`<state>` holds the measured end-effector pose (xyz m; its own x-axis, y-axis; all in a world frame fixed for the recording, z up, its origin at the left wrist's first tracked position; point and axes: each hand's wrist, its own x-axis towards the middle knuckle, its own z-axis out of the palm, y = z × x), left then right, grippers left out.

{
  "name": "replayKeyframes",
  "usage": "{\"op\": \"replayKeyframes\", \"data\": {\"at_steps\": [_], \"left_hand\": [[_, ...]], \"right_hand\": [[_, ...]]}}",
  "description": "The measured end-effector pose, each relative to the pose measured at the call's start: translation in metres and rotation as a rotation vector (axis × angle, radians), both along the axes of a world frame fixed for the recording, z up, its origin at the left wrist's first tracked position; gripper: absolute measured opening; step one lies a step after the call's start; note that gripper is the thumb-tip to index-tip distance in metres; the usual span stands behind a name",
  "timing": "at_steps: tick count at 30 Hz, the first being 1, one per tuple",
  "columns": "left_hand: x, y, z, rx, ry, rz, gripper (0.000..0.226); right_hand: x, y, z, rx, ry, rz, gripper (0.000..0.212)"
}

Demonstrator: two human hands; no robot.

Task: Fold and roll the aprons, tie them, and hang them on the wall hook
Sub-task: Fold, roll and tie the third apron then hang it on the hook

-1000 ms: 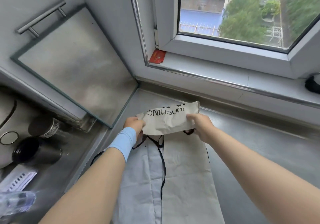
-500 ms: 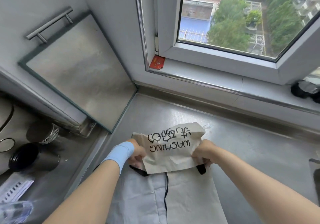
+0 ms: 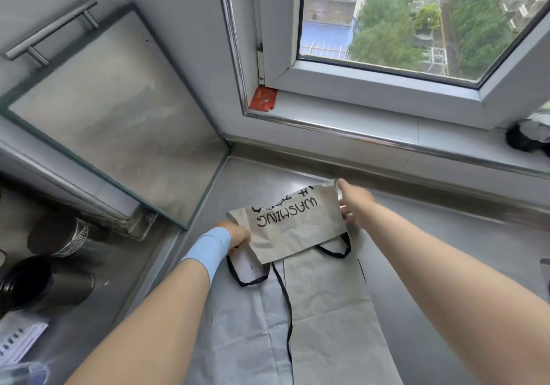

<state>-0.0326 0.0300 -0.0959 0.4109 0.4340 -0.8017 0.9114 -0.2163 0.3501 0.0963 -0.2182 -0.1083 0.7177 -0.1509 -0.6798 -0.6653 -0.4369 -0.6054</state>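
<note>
The pale apron (image 3: 321,310) lies flat on the steel counter (image 3: 446,250), its long axis running from 6 toward 12 o'clock, with a black strap (image 3: 284,295) trailing along it. At 9 o'clock sit two dark cups (image 3: 35,280); I cannot tell their contents. The left hand (image 3: 235,236) pinches the left edge of the folded-over top flap. The right hand (image 3: 355,203) grips its right corner at 12 o'clock, and the "WASHING" print reads upside down.
</note>
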Motion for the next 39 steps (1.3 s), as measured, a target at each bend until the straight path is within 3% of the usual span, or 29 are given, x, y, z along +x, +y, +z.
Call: {"op": "replayKeyframes", "data": {"at_steps": [2, 5, 8, 10, 12, 13, 15, 17, 18, 20, 22, 24, 25, 27, 31, 34, 37, 39], "left_hand": [[0.006, 0.007, -0.008, -0.095, -0.078, 0.166, 0.016], [0.020, 0.017, -0.017, -0.137, -0.198, 0.402, 0.034], [0.026, 0.019, -0.015, 0.009, -0.221, 0.369, 0.027], [0.029, 0.018, -0.016, -0.001, -0.181, 0.355, 0.020], [0.030, 0.018, -0.015, 0.136, -0.097, 0.243, 0.036], [0.030, 0.016, -0.013, 0.307, -0.048, 0.131, 0.050], [0.028, 0.006, -0.003, 0.591, -0.215, -0.088, 0.058], [0.029, -0.018, 0.012, 0.456, -0.530, -0.304, 0.062], [0.030, -0.033, 0.021, 0.346, -0.602, -0.464, 0.074], [0.033, -0.059, 0.023, 0.341, -0.597, -0.746, 0.103], [0.038, -0.070, 0.023, 0.360, -0.638, -0.660, 0.099], [0.044, -0.062, 0.024, 0.349, -0.672, -0.325, 0.062], [0.048, -0.053, 0.025, 0.377, -0.618, -0.239, 0.044], [0.054, -0.031, 0.029, 0.415, -0.504, -0.233, 0.013], [0.063, -0.004, 0.044, 0.387, -0.487, -0.243, 0.028], [0.065, 0.000, 0.054, 0.311, -0.517, -0.278, 0.032], [0.062, 0.004, 0.054, 0.324, -0.522, -0.333, 0.009], [0.057, 0.007, 0.050, 0.334, -0.520, -0.336, 0.021]], "right_hand": [[0.004, 0.002, -0.007, -0.006, 0.018, 0.010, 0.043], [0.005, 0.007, -0.005, 0.047, 0.064, 0.060, 0.018], [0.005, 0.011, -0.003, 0.169, 0.082, -0.033, 0.019], [0.003, 0.013, 0.000, 0.211, 0.103, -0.006, 0.032], [-0.001, 0.012, 0.001, 0.132, 0.088, 0.122, 0.038], [-0.003, 0.013, 0.003, 0.067, 0.056, 0.184, 0.030], [-0.003, 0.020, 0.004, 0.013, 0.017, 0.228, 0.012], [-0.002, 0.033, 0.015, 0.169, 0.039, 0.145, 0.010], [-0.003, 0.041, 0.023, 0.321, 0.063, 0.092, 0.008], [-0.004, 0.056, 0.036, 0.570, 0.102, 0.044, 0.015], [-0.007, 0.064, 0.041, 0.660, 0.123, 0.093, 0.025], [-0.012, 0.064, 0.040, 0.709, 0.133, 0.134, 0.033], [-0.015, 0.063, 0.036, 0.690, 0.109, 0.144, 0.036], [-0.029, 0.061, 0.029, 0.445, -0.034, 0.279, 0.035], [-0.066, 0.070, -0.003, -0.188, -0.297, 0.779, 0.017], [-0.087, 0.093, -0.022, -0.324, -0.454, 1.058, 0.032], [-0.088, 0.108, -0.026, -0.500, -0.692, 1.311, 0.049], [-0.083, 0.110, -0.026, -0.624, -0.735, 1.403, 0.044]]}}
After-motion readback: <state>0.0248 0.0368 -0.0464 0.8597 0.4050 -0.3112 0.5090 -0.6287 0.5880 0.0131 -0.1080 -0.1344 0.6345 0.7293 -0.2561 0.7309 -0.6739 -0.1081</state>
